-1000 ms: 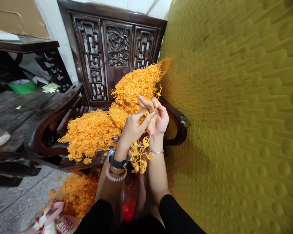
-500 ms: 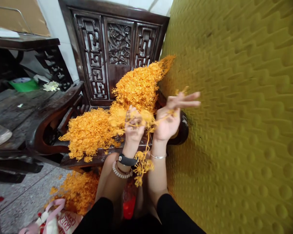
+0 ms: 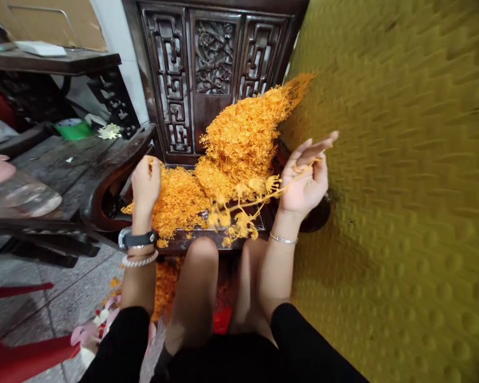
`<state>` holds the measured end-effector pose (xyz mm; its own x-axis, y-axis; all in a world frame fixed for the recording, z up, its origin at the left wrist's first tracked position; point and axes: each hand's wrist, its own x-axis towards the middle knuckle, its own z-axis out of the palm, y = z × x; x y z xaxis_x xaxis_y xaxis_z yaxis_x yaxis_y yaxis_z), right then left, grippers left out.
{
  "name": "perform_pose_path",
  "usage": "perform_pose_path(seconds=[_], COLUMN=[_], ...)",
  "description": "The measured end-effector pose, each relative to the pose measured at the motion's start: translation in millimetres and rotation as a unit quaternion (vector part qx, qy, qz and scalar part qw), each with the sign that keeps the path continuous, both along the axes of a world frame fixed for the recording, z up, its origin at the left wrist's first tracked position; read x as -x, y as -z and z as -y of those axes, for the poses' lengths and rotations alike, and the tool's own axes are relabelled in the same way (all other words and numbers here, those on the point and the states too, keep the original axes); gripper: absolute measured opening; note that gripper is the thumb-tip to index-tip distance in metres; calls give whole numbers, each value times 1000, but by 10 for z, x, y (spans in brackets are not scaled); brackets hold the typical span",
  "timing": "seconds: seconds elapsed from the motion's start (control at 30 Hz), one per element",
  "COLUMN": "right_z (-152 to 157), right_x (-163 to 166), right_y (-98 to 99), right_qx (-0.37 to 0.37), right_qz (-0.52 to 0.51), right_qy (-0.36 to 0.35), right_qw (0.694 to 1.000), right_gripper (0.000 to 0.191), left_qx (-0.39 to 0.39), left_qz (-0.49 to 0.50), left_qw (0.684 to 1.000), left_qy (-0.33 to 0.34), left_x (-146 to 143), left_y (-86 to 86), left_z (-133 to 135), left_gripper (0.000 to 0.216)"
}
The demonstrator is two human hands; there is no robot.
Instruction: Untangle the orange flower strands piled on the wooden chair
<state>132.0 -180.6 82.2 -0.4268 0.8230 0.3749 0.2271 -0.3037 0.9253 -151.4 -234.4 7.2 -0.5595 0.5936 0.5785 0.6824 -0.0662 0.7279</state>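
Hands apart over the seat now, and each has something orange in it. Left hand (image 3: 146, 183) is sunk into the near edge of the orange heap (image 3: 239, 146), fingers curled down into the loose bits; whether it has actually gripped a tuft or just rests in it, I cannot tell, the knuckles hide it. On that wrist sit a dark watch (image 3: 138, 238) and a pale beaded bracelet (image 3: 140, 260).

Right hand (image 3: 305, 178) is raised, palm up, fingers mostly spread, and a thin orange strand (image 3: 247, 210) is caught between its thumb and fingers. That strand runs down and leftwards from the hand, dangling clusters of little orange blooms above the seat's front edge (blurred, so no counting them). A slim silver bangle (image 3: 283, 240) rings that wrist.

The heap itself lies on the seat of a dark carved wooden chair (image 3: 213, 58), piled highest against the chair's back and leaning on the yellow embossed sheet (image 3: 403, 186) that fills the right side. More orange bits lie on the floor (image 3: 165, 282) under the seat, beside the bare knees (image 3: 201, 255). Off left, a dark wooden table (image 3: 59, 170) carries a green dish (image 3: 72, 129) and some white flowers (image 3: 109, 131).
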Motion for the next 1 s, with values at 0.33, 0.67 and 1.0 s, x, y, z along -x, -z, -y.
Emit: perform_pose_path(seconds=[0.33, 0.67, 1.0], right_z=[-157, -207, -197], right_x=[362, 226, -60], right_y=[187, 198, 166], right_qx=[-227, -284, -283], right_qz=[639, 656, 714], right_qy=[338, 354, 433], right_qw=[653, 603, 472], right_gripper=[35, 27, 25], left_qx=[332, 133, 210], left_qz=[-137, -43, -147], left_qw=[926, 954, 747], left_qy=[-114, 264, 614], left_x=[371, -265, -1311], left_y=[1046, -250, -775], left_z=[-137, -150, -357], left_gripper=[46, 53, 32])
